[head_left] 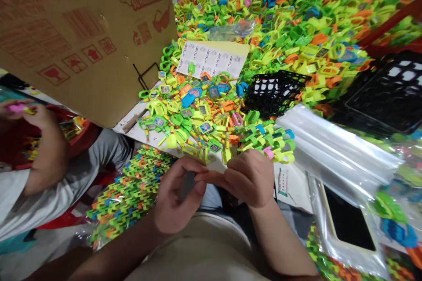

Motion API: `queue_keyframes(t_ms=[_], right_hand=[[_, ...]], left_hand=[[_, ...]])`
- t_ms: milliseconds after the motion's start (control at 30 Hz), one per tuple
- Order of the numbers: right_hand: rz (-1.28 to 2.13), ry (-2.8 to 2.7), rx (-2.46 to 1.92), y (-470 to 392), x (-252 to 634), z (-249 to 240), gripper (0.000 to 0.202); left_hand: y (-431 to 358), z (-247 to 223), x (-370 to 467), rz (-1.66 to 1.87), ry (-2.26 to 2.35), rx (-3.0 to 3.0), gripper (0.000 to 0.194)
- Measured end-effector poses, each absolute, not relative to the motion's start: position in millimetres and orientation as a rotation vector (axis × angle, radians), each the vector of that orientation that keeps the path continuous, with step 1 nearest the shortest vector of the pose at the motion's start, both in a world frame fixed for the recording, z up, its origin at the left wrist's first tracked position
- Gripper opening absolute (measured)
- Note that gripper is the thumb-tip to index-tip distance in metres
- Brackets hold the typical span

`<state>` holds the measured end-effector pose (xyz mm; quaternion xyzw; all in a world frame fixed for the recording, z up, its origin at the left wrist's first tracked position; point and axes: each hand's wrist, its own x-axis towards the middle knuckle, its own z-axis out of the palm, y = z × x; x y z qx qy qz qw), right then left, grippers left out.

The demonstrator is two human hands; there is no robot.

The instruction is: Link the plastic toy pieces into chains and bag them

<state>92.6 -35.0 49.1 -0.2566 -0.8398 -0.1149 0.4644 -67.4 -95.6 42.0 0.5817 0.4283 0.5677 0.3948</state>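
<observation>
- Left hand [180,197] and right hand [249,178] meet tip to tip, fingers curled; cannot tell if anything is held
- Watch row [268,141] lies just beyond right hand, the nearer, long axis sideways

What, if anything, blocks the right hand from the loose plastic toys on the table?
Nothing visible: the right hand is at the near edge of the loose plastic toys. The clear bags lie off right, the black basket farther back.
</observation>
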Motion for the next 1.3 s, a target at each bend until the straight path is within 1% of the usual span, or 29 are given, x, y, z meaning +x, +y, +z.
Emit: queue_keyframes(t_ms=[100,267,633,800,967,1067,1200,1300], right_hand=[[-0.256,-2.141,-0.557,-38,97,58,0.037],[-0.239,-2.238,-0.531,-43,100,72,0.036],[-0.347,-2.318,-0.475,-44,105,88,0.029],[-0.445,-2.305,-0.493,-34,120,98,0.026],[-0.719,-2.148,-0.489,-17,143,111,0.03],[-0.837,-2.005,-0.535,-6,159,119,0.036],[-0.893,-1.871,-0.589,4,174,131,0.049],[-0.914,-1.87,-0.594,6,179,139,0.054]], left_hand=[[-97,46,-63,1.472,1.053,1.402,0.009],[-95,48,-60,1.461,0.943,1.365,0.008],[-94,57,-53,1.461,0.874,1.234,0.007],[-73,60,-40,1.515,0.805,1.314,0.01],[-47,83,-15,1.613,0.672,1.476,0.01],[-45,100,-6,1.539,0.634,1.575,0.004],[-48,112,-2,1.414,0.625,1.61,0.019],[-49,114,1,1.29,0.617,1.474,0.017]])
